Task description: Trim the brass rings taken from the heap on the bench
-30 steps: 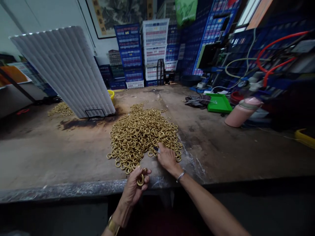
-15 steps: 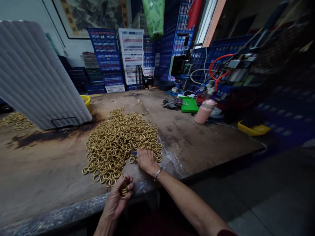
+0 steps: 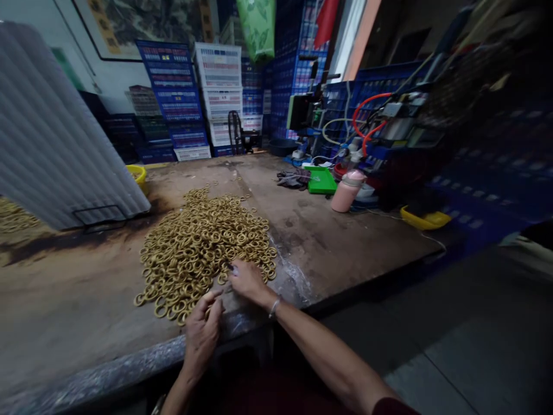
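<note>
A heap of gold-coloured rings (image 3: 194,242) lies spread on the worktable (image 3: 319,242). At the heap's near right edge, my right hand (image 3: 248,282) is closed round a small dark tool (image 3: 232,267); only its thin tip shows, pointing left at the rings, so its kind is unclear. Nearer the table's front edge, my left hand (image 3: 205,320) is curled with its thumb side up. A little gold shows between its fingers, where some rings are mostly hidden. The two hands are close together but apart.
A grey corrugated panel (image 3: 64,138) leans in a wire stand at left, a yellow tub (image 3: 139,176) behind it. To the right are a pink bottle (image 3: 347,192), a green tray (image 3: 320,180), a yellow container (image 3: 425,219) and machinery with red hoses. Stacked crates (image 3: 218,86) stand behind.
The view has swung slightly to the right. My left hand has come up closer to my right hand and turned, so the rings in it show less. My right hand stays at the heap's edge.
</note>
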`<state>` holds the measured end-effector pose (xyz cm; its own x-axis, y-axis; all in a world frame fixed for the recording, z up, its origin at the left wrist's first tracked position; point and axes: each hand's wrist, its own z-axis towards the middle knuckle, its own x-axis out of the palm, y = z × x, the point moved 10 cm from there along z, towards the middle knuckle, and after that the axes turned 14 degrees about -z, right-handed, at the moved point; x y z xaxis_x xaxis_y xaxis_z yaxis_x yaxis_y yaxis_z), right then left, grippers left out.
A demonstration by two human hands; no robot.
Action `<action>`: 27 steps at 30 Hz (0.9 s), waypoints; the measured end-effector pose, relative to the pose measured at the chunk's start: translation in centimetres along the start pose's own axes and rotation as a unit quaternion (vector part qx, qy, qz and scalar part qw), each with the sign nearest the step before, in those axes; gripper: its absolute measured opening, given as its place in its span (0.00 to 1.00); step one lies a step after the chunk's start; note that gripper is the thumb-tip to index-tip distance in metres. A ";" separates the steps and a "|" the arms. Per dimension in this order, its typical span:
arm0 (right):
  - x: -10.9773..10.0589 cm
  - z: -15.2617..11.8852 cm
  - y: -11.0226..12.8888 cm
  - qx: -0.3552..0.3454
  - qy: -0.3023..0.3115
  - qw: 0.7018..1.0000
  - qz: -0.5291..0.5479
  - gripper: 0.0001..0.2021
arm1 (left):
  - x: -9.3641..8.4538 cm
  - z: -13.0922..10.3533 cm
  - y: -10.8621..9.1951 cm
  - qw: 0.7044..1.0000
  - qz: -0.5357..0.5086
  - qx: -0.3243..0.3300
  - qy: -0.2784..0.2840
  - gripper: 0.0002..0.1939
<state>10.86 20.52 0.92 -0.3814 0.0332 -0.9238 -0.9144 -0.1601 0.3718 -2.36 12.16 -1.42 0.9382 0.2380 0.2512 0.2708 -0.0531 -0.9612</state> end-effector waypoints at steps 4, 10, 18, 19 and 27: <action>2.1 -0.7 -0.8 0.062 0.085 0.960 0.260 0.04 | 0.7 0.3 -2.3 0.990 0.072 0.116 0.022 0.14; 4.6 -3.3 0.0 0.114 0.236 0.842 0.471 0.06 | 1.7 0.7 -1.5 0.988 0.063 0.108 0.085 0.12; 5.3 -5.0 1.1 0.114 0.313 0.779 0.531 0.06 | 0.7 0.8 -1.4 0.984 0.104 0.129 0.071 0.07; 5.3 -5.1 1.2 0.112 0.320 0.771 0.538 0.06 | 0.9 0.8 -1.4 0.984 0.103 0.124 0.081 0.08; 5.3 -5.1 0.9 0.098 0.315 0.794 0.510 0.07 | 2.3 0.2 -1.4 0.986 0.079 0.076 0.124 0.07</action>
<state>8.70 15.56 -4.07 -0.8499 -0.5262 0.0277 -0.2009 0.3722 0.9061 -0.66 12.92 0.51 0.9950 -0.0065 0.0996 0.0998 0.0801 -0.9918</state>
